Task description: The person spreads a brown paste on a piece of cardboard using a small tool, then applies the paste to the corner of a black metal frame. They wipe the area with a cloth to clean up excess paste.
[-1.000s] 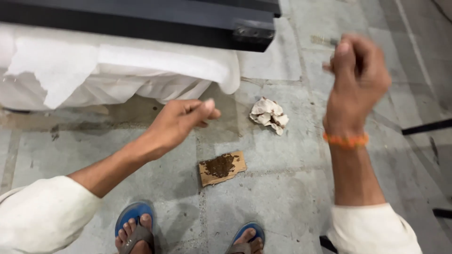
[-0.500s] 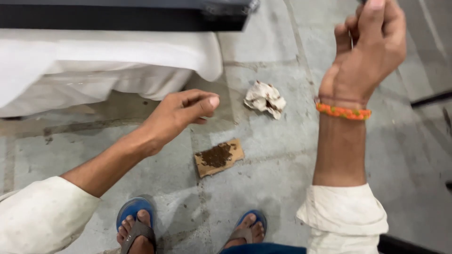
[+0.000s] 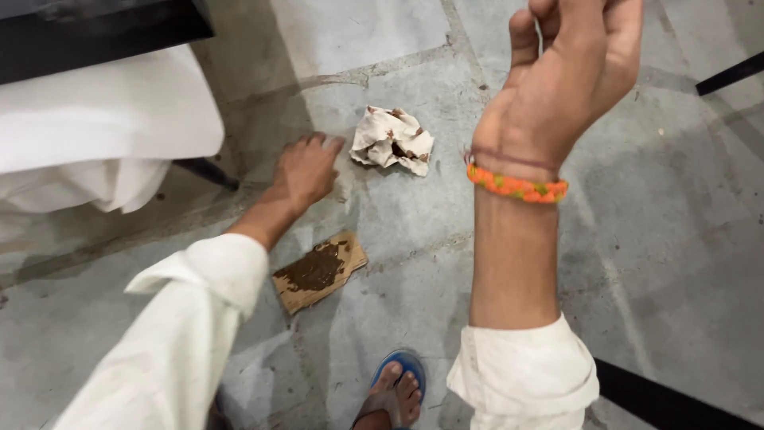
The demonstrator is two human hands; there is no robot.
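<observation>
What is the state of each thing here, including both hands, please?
left hand: lowered to the floor, palm down, empty, just beside the paper.
right hand: raised, fingers curled, contents not visible.
crumpled paper: wadded, stained brown, lying on the floor.
cardboard piece: flat on the floor, smeared with a dark brown mass.
orange bracelet: worn on the right wrist.
white cloth: draped, hanging over an edge.

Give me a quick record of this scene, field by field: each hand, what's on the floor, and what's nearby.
left hand: reaching down, palm toward the stone floor, beside the crumpled paper
right hand: raised, fingers curled, apparently empty
wrist: orange braided band
floor items: stained crumpled paper; cardboard scrap smeared with brown
nearby: white cloth under a black edge; blue sandal
</observation>
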